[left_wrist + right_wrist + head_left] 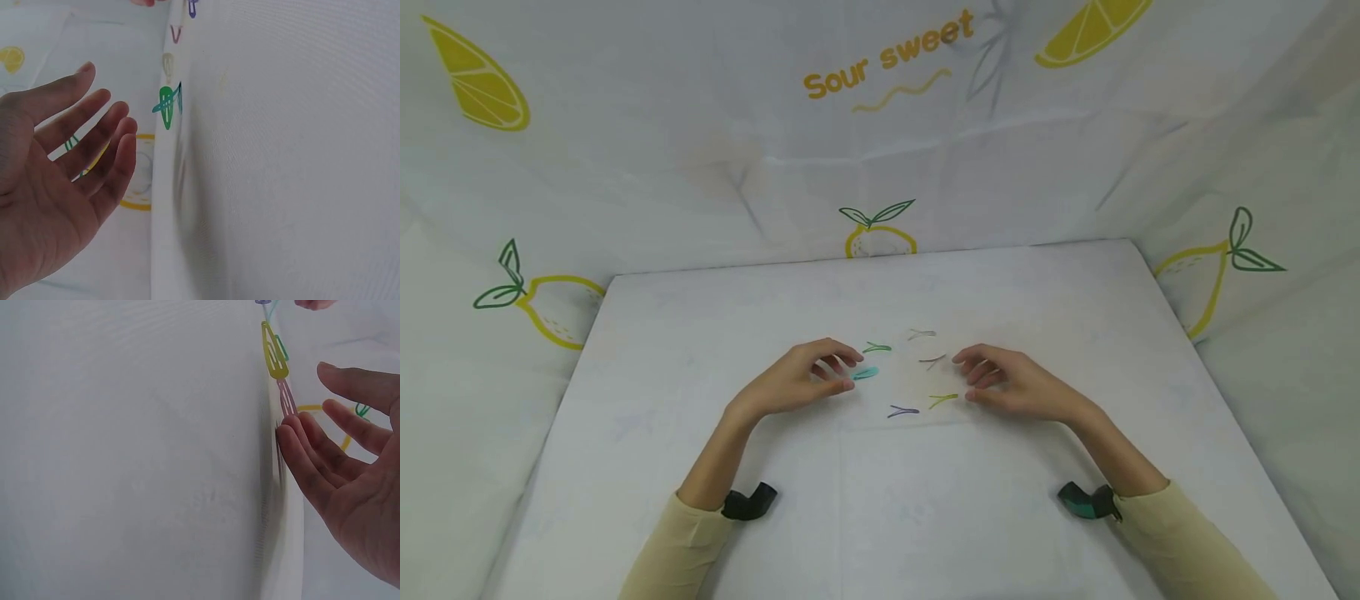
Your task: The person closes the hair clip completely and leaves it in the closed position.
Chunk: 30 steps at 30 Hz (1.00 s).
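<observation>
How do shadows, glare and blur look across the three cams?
Head: soft shadows on the tabletop below the left hand and right hand, no harsh glare. Left wrist: dim, faint ripple patterning upper right. Right wrist: dim, yellow clip sharp enough to show its slots.

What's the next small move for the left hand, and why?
I'd probably ease the left hand slightly inward and pinch the teal clip: in the head view it lines up with the gap between thumb and fingers, the hand holds nothing, and the green clip lies apart, farther back.
</observation>
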Available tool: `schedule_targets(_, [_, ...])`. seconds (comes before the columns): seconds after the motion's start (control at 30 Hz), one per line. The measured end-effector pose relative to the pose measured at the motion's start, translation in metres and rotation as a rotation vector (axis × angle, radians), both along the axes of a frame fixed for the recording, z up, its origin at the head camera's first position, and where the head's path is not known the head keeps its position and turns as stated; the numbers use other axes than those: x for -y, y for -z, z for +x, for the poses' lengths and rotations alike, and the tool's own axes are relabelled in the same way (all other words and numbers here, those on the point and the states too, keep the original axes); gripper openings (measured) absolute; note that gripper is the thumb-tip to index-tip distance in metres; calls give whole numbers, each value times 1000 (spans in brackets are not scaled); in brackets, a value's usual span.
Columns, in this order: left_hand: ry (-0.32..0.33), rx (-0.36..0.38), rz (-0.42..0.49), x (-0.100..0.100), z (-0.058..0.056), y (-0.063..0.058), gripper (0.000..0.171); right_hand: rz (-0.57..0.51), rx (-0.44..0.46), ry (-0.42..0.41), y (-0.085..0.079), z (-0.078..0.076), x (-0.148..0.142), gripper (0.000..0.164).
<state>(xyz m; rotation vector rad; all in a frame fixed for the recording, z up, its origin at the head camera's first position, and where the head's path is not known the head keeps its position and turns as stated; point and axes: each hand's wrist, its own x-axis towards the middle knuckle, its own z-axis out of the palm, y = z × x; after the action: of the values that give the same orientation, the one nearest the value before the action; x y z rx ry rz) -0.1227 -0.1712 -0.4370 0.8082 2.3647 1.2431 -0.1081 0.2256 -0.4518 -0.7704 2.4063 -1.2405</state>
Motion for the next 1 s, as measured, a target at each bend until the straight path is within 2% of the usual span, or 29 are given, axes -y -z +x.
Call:
schedule_targets(0.33, [16,47,15,-8,0,1,37,-15,23,-22,-1,0,3,44])
schedule_targets(0.6, [39,132,14,-15,1,3,33,-29,26,-41,0,0,6,41])
schedule_targets(0.8, [65,113,-11,-19,0,4,32,-50,64,-67,1,-1,9,38])
schedule_targets(1.0, [101,111,-26,-26,-1,5,30,-19,88,-67,0,-2,11,35])
